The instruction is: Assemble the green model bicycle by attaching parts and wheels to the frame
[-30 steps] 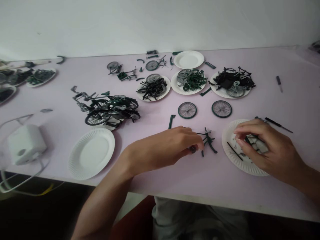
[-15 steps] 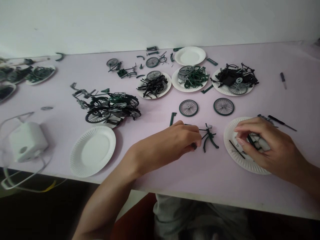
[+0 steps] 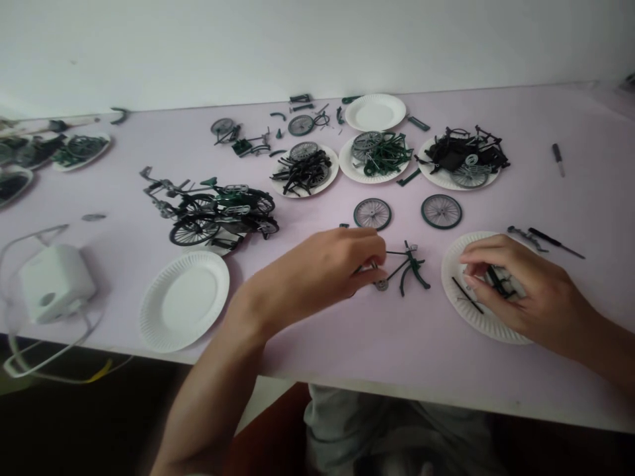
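Note:
A dark green model bicycle frame [image 3: 413, 266] lies on the table, with its pedal end beside the fingers of my left hand [image 3: 342, 264]. That hand is closed in a pinch at the frame's left end; what it grips is too small to make out. My right hand [image 3: 530, 284] hovers over the right paper plate [image 3: 452, 312], thumb and fingertips close together. Whatever those fingertips hold, if anything, cannot be seen. A thin black rod [image 3: 467, 295] and other small parts lie on this plate. Two loose wheels [image 3: 372, 214] [image 3: 441, 211] lie behind the frame.
Assembled model bicycles [image 3: 218, 208] stand at left, behind a bare plate [image 3: 183, 301]. Plates of parts [image 3: 304, 169] [image 3: 376, 157] [image 3: 464, 158] line the back. A black screwdriver [image 3: 555, 242] lies right, another [image 3: 558, 160] farther back. A white adapter [image 3: 57, 283] sits far left.
My left hand has shifted left, uncovering more of the frame and its chainring. My right hand has moved slightly left, still over the plate.

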The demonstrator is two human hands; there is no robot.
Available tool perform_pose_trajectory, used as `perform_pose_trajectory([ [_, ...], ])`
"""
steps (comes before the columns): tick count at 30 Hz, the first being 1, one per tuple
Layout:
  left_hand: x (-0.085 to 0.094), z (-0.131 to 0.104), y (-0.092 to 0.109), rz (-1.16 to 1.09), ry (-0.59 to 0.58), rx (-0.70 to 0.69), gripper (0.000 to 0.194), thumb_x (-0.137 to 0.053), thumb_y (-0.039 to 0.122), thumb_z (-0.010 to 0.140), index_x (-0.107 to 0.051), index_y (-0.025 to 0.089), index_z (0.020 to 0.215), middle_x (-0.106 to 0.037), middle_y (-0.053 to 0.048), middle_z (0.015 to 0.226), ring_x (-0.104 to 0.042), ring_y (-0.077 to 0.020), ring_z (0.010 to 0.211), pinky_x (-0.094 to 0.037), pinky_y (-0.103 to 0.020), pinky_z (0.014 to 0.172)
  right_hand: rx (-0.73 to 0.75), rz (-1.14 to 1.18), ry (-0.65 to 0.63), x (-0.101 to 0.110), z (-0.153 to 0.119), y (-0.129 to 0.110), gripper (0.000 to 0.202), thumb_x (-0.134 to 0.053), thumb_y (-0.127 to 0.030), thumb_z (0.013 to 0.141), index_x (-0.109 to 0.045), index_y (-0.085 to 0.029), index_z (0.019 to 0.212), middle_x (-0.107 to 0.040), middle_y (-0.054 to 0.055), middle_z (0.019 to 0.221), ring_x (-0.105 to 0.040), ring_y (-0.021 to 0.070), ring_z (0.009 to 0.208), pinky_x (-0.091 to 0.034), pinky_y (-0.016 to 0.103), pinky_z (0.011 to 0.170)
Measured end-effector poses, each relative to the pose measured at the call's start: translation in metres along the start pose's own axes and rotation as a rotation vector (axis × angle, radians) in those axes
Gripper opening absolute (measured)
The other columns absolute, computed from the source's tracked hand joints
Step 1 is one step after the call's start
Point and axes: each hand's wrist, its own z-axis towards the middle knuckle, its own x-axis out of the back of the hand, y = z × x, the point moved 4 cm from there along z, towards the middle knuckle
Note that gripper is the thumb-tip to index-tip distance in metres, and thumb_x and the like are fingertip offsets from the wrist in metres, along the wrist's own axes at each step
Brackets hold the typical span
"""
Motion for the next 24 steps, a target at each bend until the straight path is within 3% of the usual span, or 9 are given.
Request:
perform_pose_trajectory([
  [5, 0.012, -0.019, -0.010, 0.036, 0.210, 0.142, 0.017, -0.063, 0.028, 0.101, -0.062, 0.020, 0.087, -0.062, 0.004, 0.078, -0.052, -0.0108, 0.063, -0.040, -0.026, 0.060, 0.096, -0.048, -0.062, -0.005, 0.003, -0.005, 0.024, -0.065, -0.011, 0.094, -0.061, -0.017, 0.117, -0.067, 0.009, 0.110, -0.066, 0.0224, 0.108, -0.056, 0.037, 0.094],
  [9, -0.009, -0.046, -0.001, 0.049, 0.255, 0.172, 0.013, -0.064, 0.033, 0.101, -0.063, 0.021, 0.096, -0.063, 0.002, 0.086, -0.059, -0.0124, 0.073, -0.046, -0.025, 0.066, 0.164, -0.140, -0.157, -0.014, 0.000, -0.012, 0.031, -0.061, -0.014, 0.098, -0.063, -0.014, 0.128, -0.065, 0.015, 0.133, -0.058, 0.0284, 0.131, -0.051, 0.046, 0.111],
  [13, -0.037, -0.068, 0.005, 0.224, 0.242, 0.197, 0.021, -0.068, 0.037, 0.099, -0.060, 0.019, 0.105, -0.064, -0.002, 0.095, -0.062, -0.0173, 0.077, -0.047, -0.030, 0.066, 0.251, -0.228, -0.230, -0.025, -0.006, -0.023, 0.046, -0.059, -0.018, 0.100, -0.054, -0.009, 0.145, -0.052, 0.017, 0.157, -0.046, 0.0324, 0.146, -0.044, 0.054, 0.120],
  [17, -0.051, -0.075, 0.000, 0.316, 0.269, 0.220, 0.008, -0.057, 0.026, 0.104, -0.059, 0.018, 0.103, -0.065, -0.005, 0.101, -0.064, -0.0194, 0.083, -0.051, -0.032, 0.071, 0.284, -0.250, -0.243, -0.032, -0.009, -0.028, 0.045, -0.058, -0.019, 0.101, -0.057, -0.008, 0.145, -0.056, 0.015, 0.155, -0.052, 0.0328, 0.142, -0.046, 0.055, 0.118],
  [24, -0.054, -0.067, 0.010, 0.366, 0.518, 0.083, 0.002, -0.061, 0.016, 0.102, -0.060, 0.018, 0.103, -0.069, -0.006, 0.098, -0.064, -0.0193, 0.086, -0.051, -0.032, 0.074, 0.322, -0.252, -0.184, -0.031, -0.007, -0.030, 0.036, -0.058, -0.013, 0.099, -0.066, -0.008, 0.134, -0.064, 0.016, 0.145, -0.061, 0.0317, 0.134, -0.052, 0.053, 0.113],
])
